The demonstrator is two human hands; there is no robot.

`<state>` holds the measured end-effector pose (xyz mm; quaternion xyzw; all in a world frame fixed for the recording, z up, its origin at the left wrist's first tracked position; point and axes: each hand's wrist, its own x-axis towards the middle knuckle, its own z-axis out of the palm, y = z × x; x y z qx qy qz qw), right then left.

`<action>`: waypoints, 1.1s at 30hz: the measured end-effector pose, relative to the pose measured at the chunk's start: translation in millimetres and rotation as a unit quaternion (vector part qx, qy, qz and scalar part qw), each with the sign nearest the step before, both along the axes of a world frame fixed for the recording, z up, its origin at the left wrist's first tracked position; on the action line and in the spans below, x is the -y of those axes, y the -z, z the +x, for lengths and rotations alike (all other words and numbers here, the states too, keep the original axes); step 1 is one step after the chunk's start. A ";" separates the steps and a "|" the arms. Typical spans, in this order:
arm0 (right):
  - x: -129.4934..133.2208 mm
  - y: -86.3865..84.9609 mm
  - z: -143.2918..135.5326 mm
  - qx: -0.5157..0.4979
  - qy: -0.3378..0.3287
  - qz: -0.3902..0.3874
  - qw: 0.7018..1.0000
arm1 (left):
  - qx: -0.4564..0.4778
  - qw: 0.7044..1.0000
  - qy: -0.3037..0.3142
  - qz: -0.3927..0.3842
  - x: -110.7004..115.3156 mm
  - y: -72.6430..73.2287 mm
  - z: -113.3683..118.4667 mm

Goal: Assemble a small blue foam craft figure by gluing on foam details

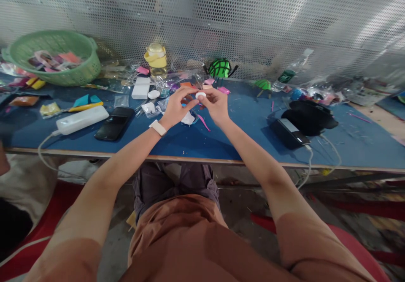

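Between my two hands, above the blue table, is a small white round piece. My right hand pinches it between thumb and fingers. My left hand, with a white band at the wrist, has its fingers curved close to the piece's left side; whether its fingertips grip the piece is too small to tell. Below the hands lie a crumpled white item and a pink curved tool. A white oval piece and a white box rest left of my left hand.
A green basket stands at the back left. A white power strip and a black phone lie on the left. A yellow-banded jar and green-black item stand behind. At right are a bottle and a black case.
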<state>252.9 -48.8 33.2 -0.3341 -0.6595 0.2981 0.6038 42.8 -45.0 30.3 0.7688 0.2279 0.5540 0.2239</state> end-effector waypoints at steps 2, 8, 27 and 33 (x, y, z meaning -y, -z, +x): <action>-1.5 1.8 -2.1 -0.014 -0.016 -0.009 1.000 | 0.012 1.000 -0.002 -0.002 -1.9 -0.1 -0.6; -2.3 2.0 -3.3 -0.040 0.005 -0.025 0.999 | 0.006 1.000 -0.012 -0.025 -3.0 -2.1 -0.1; 2.9 -4.3 -3.0 -0.006 0.038 0.024 0.999 | 0.011 0.999 -0.017 -0.041 1.9 -5.2 1.9; 4.2 -3.3 -5.7 -0.002 0.028 -0.007 1.000 | 0.021 0.999 -0.041 -0.014 -2.3 -6.0 0.9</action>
